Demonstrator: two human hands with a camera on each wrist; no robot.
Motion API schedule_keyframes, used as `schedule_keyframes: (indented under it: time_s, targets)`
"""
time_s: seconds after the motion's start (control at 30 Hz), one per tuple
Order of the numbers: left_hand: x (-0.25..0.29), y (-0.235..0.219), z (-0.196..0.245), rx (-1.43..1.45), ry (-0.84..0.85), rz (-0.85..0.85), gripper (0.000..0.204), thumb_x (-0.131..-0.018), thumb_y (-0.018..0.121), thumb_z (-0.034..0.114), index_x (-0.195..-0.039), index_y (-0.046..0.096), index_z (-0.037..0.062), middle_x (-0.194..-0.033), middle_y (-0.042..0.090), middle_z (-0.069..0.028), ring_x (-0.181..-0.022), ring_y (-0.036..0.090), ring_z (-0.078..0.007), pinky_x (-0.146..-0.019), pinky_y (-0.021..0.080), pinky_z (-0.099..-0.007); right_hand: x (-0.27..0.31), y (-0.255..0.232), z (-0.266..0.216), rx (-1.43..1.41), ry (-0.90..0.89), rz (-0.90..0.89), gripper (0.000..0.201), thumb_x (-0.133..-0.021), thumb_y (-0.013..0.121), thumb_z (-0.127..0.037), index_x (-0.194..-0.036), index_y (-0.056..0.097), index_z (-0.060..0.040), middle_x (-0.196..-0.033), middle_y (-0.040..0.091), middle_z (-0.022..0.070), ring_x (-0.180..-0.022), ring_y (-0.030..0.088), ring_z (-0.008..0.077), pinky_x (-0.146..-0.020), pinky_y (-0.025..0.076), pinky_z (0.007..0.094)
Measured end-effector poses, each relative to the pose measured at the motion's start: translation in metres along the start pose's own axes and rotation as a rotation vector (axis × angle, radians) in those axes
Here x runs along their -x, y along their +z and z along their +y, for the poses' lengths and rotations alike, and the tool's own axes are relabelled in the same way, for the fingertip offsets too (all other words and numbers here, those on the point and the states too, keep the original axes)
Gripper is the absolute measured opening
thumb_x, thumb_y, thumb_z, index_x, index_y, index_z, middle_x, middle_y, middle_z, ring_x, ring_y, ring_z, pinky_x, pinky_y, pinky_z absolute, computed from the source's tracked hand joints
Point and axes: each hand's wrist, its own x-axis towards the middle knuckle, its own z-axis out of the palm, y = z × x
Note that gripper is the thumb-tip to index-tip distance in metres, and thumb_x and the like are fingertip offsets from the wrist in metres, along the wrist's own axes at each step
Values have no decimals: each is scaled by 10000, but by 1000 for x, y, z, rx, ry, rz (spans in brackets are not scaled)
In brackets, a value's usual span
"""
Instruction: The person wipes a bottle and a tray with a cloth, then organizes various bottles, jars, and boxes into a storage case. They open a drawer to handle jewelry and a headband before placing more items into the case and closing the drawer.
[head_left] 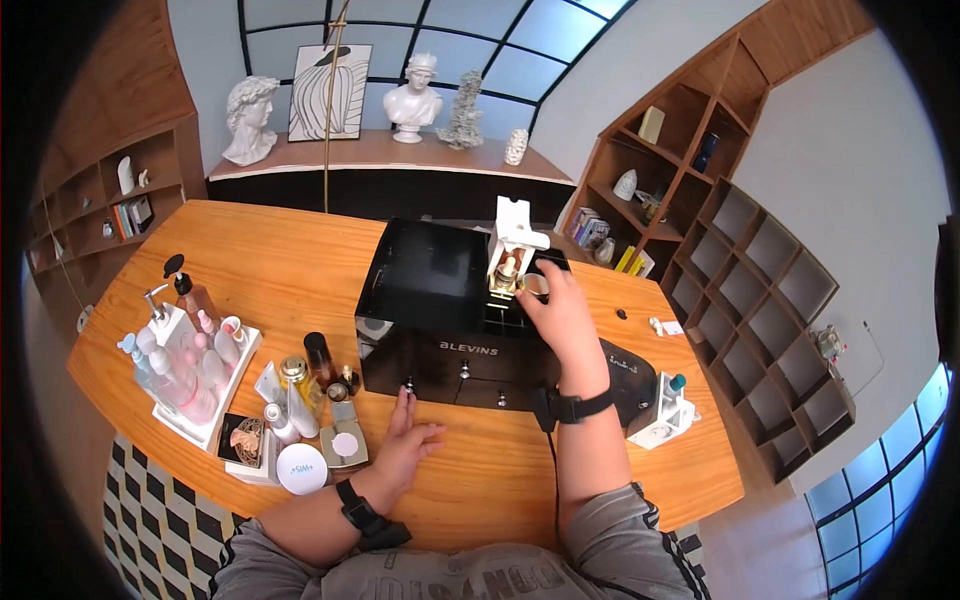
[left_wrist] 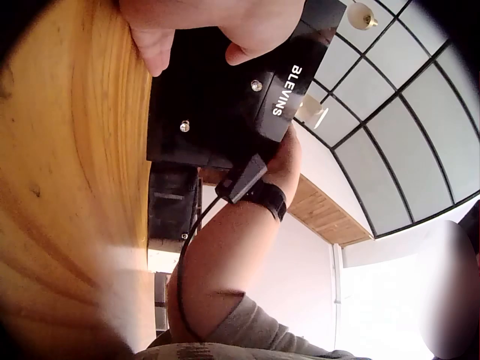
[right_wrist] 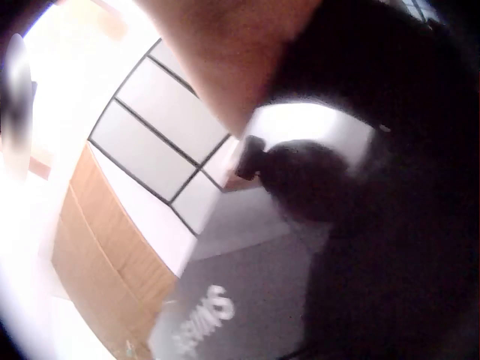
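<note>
Left hand (head_left: 405, 447) relaxed beside black case (head_left: 430, 265); right hand (head_left: 562, 315) at round item (head_left: 535, 286), grip unclear.

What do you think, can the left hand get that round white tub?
Probably yes: the left hand looks empty and the round white tub is close, though the square case sits partly between them.

Black BLEVINS box (left_wrist: 214, 105) on wooden table (left_wrist: 67, 150)
</note>
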Motion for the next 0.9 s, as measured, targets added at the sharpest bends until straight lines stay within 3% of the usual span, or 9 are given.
schedule_keyframes:
  time_s: [0.03,0.27,0.37,0.57,0.9]
  targets:
    - [-1,-2,-2,-1,5,-5,907,-916,530,42,-1578,-54,252,-1656,3,-49,-1145,565,-194,-899,487,-328,-6,4,4,65,5,-111,435,-867,670,-269,-1211,577,-19,-1110,631,235,-1073,587,414,-940,473,450]
    - [1,0,-1,-2,3,-10,907,-925,534,45,-1576,-62,255,-1656,-7,-58,-1137,568,-195,-900,489,-332,-23,2,10,-125,143,-360,418,-864,639,-277,-1182,572,-14,-1057,651,256,-1015,620,415,-888,490,414]
    - [2,3,1,-17,-4,3,892,-920,504,26,-1577,-58,245,-1653,11,-56,-1167,560,-214,-918,489,-339,-25,-3,7,-178,156,-382,413,-843,633,-268,-1149,569,1,-1020,659,256,-997,628,410,-883,488,399]
    - [1,1,1,-17,-8,-8,899,-920,499,25,-1574,-75,249,-1650,12,-78,-1160,562,-222,-927,487,-341,-17,2,12,-152,102,-347,448,-793,658,-262,-1142,553,-1,-1094,627,256,-1071,601,395,-919,474,406]
    - [0,-1,-2,-22,-6,-13,925,-912,529,35,-1572,-79,256,-1646,45,-99,-1140,575,-214,-900,496,-332,-18,4,8,-83,207,-263,451,-764,651,-222,-1166,564,-38,-1160,607,238,-1096,589,402,-946,472,421]
